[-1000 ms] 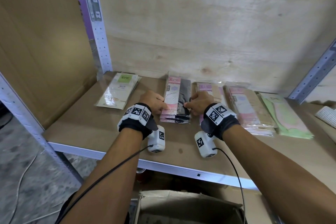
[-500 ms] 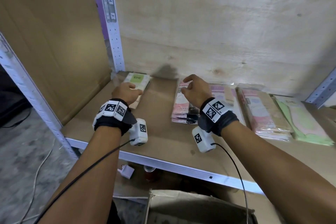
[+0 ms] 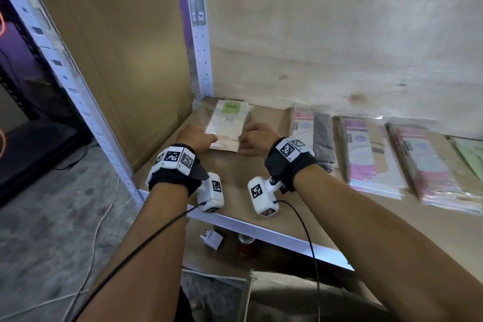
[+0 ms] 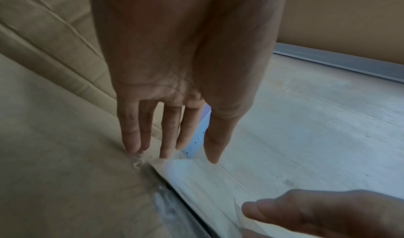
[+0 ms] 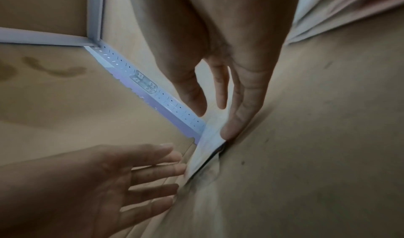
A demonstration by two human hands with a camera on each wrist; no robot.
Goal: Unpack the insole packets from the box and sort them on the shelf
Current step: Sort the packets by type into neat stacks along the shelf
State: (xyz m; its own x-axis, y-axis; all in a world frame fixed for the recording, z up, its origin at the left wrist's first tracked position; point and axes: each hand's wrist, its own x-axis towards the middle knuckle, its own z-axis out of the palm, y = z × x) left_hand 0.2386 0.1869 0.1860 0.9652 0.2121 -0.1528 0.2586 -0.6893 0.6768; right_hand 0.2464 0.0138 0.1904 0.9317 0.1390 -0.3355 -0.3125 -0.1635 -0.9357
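Observation:
A stack of insole packets with a green label (image 3: 230, 123) lies at the back left corner of the shelf (image 3: 235, 180). My left hand (image 3: 209, 138) is at the stack's near left edge and my right hand (image 3: 244, 138) at its near right edge. The left wrist view shows my left fingers (image 4: 170, 148) straight, their tips at the packet's clear edge (image 4: 192, 170). In the right wrist view, straight right fingers (image 5: 236, 120) press against the packet's side (image 5: 207, 148), with the left hand (image 5: 109, 181) flat opposite. Neither hand grips anything.
Further stacks lie in a row to the right: pink and black (image 3: 313, 136), purple (image 3: 366, 154), pink (image 3: 428, 165), pale green (image 3: 470, 157). A white upright post (image 3: 198, 34) and a cardboard side panel (image 3: 117, 60) close the left. A cardboard box (image 3: 222, 277) sits below the shelf.
Both hands have moved left from the pink and black stack to the green-labelled stack, first the left, then the right. The head view has swung left with them.

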